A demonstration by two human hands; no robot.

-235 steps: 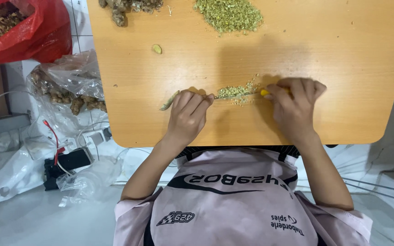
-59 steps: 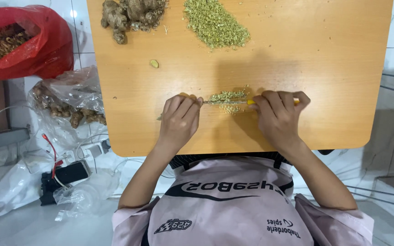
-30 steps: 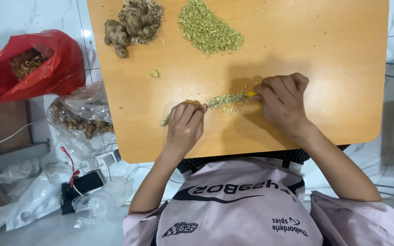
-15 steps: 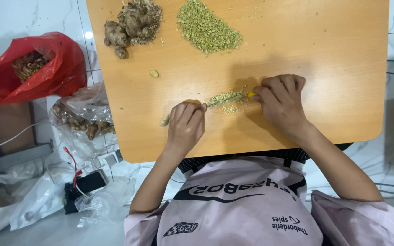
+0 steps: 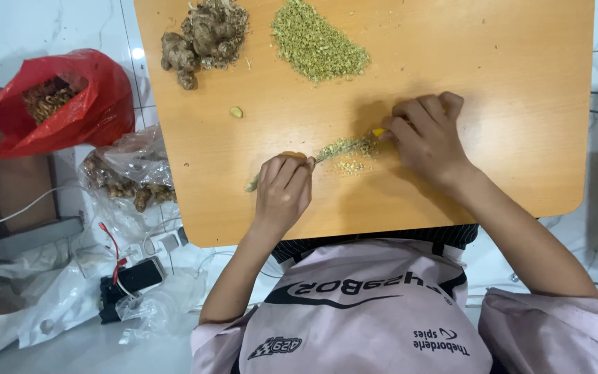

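While left hand [image 5: 282,190] pinches leafy sprig [image 5: 340,147], smooth wooden table [image 5: 520,104], crumbly green heap [image 5: 316,47]

A thin green stalk [image 5: 313,158] is lying slanted across the near middle of the wooden table [image 5: 506,83], its lower end pointing near-left and poking out past the left hand [image 5: 282,190], its upper end rising right toward the right hand [image 5: 427,138]. Small greenish bits are clinging along its right half. A loose scatter of green crumbs [image 5: 349,166] is sitting just under that half, on the board. A small yellow tool tip [image 5: 379,131] is showing at the right hand's fingertips, touching the stalk's right end.
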